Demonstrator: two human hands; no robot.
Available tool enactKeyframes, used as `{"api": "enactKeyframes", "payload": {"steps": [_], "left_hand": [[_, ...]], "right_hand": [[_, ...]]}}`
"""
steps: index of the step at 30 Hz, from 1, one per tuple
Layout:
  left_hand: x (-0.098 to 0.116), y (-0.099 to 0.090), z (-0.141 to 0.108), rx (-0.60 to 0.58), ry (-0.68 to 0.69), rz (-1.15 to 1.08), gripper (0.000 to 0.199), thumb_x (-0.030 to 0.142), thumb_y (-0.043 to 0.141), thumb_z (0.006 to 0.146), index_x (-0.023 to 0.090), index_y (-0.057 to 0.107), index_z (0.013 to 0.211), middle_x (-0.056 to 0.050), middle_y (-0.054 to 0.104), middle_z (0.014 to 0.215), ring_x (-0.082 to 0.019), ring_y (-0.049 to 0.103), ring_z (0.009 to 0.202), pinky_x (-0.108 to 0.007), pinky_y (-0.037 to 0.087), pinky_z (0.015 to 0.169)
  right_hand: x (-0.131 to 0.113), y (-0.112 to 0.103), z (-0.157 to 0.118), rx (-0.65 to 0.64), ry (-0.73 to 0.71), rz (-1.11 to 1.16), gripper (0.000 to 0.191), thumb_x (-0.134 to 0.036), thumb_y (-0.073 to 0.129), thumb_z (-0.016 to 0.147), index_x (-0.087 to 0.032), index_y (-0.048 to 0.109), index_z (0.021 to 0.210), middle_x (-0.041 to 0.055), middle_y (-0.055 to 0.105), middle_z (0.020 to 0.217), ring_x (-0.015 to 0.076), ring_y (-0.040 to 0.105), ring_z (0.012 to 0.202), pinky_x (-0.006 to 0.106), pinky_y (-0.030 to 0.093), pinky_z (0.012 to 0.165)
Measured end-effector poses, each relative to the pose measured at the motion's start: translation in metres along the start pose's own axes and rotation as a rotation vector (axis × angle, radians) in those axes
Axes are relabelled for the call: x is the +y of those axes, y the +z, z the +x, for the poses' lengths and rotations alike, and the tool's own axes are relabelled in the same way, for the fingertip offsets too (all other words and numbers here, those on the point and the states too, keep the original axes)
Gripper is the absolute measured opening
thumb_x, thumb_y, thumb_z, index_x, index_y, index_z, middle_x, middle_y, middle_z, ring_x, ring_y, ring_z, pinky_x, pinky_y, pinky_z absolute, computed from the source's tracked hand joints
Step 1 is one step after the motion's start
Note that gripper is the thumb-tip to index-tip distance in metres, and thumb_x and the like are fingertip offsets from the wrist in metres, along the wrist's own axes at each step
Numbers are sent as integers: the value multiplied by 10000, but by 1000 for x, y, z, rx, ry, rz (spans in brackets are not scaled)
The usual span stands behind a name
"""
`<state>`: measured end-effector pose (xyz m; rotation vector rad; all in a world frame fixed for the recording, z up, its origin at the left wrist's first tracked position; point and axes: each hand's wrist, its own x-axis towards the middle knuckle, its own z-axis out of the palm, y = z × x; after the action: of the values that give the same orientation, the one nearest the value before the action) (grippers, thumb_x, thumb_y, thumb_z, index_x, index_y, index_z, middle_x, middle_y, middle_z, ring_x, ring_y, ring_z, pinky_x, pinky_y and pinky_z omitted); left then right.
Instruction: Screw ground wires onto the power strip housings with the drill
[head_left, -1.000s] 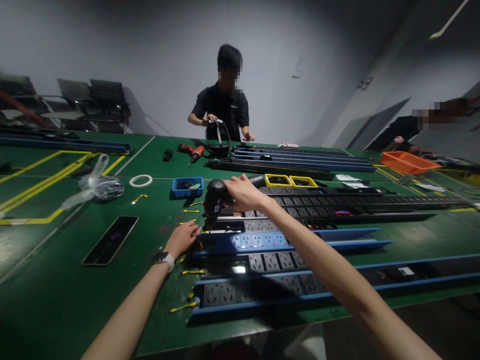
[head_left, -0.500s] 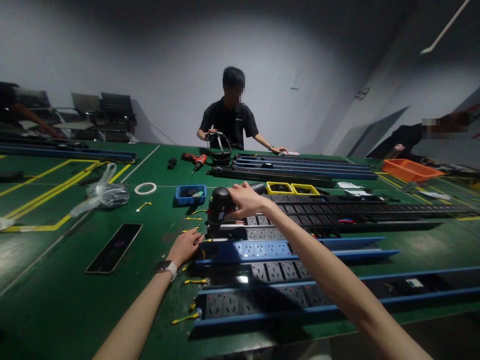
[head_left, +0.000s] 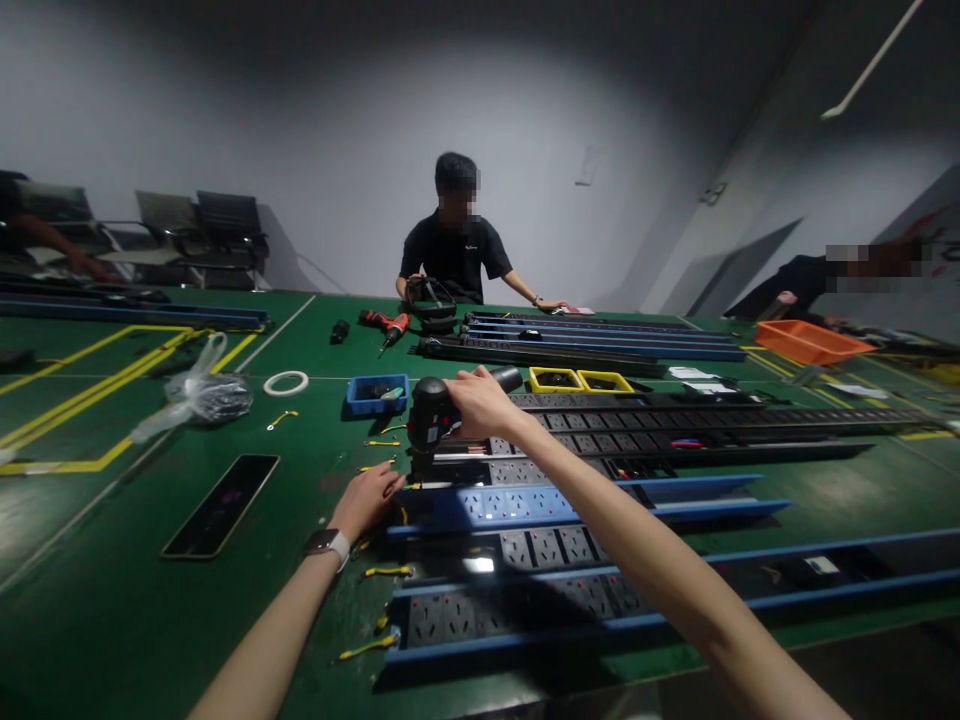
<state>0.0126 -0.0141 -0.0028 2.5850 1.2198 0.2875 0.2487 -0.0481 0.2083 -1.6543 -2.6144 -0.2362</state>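
Observation:
My right hand [head_left: 484, 402] is wrapped around the handle of a black cordless drill [head_left: 429, 415], its nose pointing down at the left end of a blue power strip [head_left: 517, 503]. Just below the drill, my left hand [head_left: 369, 498] rests against that same end with its fingers drawn together; what lies between them is hidden. Short yellow-green wires [head_left: 388, 571] stick out from the ends of neighbouring strips. Nearest to me lies another socket strip [head_left: 442, 615] with blue edges.
A phone [head_left: 221, 507], a plastic bag [head_left: 202, 392] and a white ring [head_left: 286, 384] lie left. Beyond are a blue bin [head_left: 377, 395], yellow bins [head_left: 556, 380] and a red drill [head_left: 390, 326]. A co-worker [head_left: 450, 245] stands across, holding a black strapped headset [head_left: 431, 303].
The view has shifted slightly. My hands and the drill stay at the same strip end. Across the table, the co-worker has lowered the headset a little and tipped it.

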Motion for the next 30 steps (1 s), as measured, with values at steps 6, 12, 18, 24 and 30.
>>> {"api": "enactKeyframes", "payload": {"steps": [6, 12, 18, 24, 30], "left_hand": [[-1, 2, 2, -17, -1, -4, 388, 350, 325, 1010, 203, 636, 830, -48, 602, 932, -141, 567, 822, -246, 336, 730], [-1, 2, 1, -9, 0, -13, 389, 341, 321, 1010, 202, 642, 840, -57, 620, 976, -151, 593, 871, -257, 367, 760], [-2, 4, 1, -11, -4, -10, 436, 398, 293, 1016, 199, 638, 837, -55, 623, 977, -150, 597, 858, -266, 381, 770], [-2, 4, 1, -1, 11, -15, 405, 355, 298, 1012, 201, 628, 835, -53, 627, 956, -147, 598, 836, -264, 383, 755], [-2, 3, 1, 18, 18, -36, 479, 444, 270, 1011, 212, 652, 838, -60, 624, 960, -161, 598, 868, -267, 396, 783]], "right_hand": [[0, 4, 4, 10, 7, -45, 280, -214, 633, 801, -144, 587, 1068, 72, 689, 1070, 252, 574, 1017, 343, 279, 795], [-1, 5, 3, 29, 60, -3, 309, -253, 660, 778, -150, 587, 1060, 67, 704, 1023, 259, 590, 1007, 352, 286, 800], [0, 8, 4, 14, 34, -35, 340, -234, 677, 761, -165, 574, 1077, 53, 699, 1016, 262, 590, 1017, 361, 315, 807], [-7, 17, -1, 128, 44, -217, 359, -91, 565, 776, -80, 515, 1132, 119, 659, 1074, 260, 578, 987, 393, 354, 859], [-14, 24, -8, 187, 88, -219, 414, -117, 645, 707, -109, 517, 1101, 107, 650, 1070, 260, 561, 1002, 383, 369, 871]]}}
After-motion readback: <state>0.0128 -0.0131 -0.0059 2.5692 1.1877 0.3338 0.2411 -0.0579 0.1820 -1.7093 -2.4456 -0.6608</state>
